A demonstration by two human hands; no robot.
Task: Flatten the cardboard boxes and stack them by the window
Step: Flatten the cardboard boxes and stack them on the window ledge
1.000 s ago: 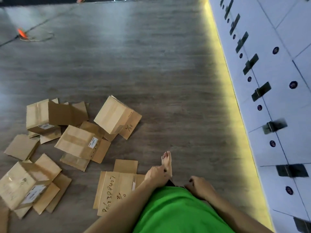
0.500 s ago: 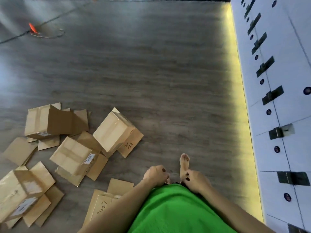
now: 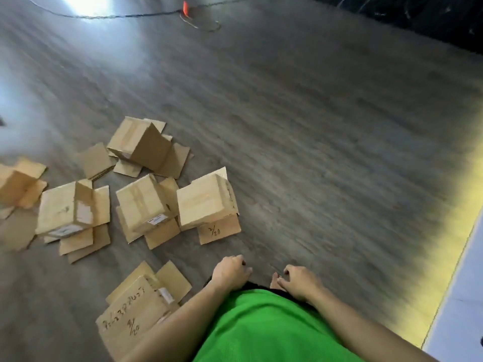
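Note:
Several brown cardboard boxes stand on the wood floor with their flaps splayed out. The nearest box [image 3: 206, 202] has a flap marked 2/20. Left of it stand a box with a label [image 3: 142, 202] and another [image 3: 65, 207]; one more [image 3: 141, 145] lies behind them. A flattened box [image 3: 130, 314] with handwriting lies at my left side. My left hand [image 3: 230, 270] and my right hand [image 3: 300, 282] hang in front of my green shirt, fingers loosely curled, holding nothing. Neither touches any box.
A black cable with an orange tag [image 3: 185, 7] lies on the floor far ahead. A white wall [image 3: 460, 296] with a yellow glow along its base runs on the right. My bare foot [image 3: 274, 280] shows between my hands.
The view has swung to the left, so the boxes sit nearer the middle and the white wall has slid to the corner. Both hands stay empty in front of the shirt.

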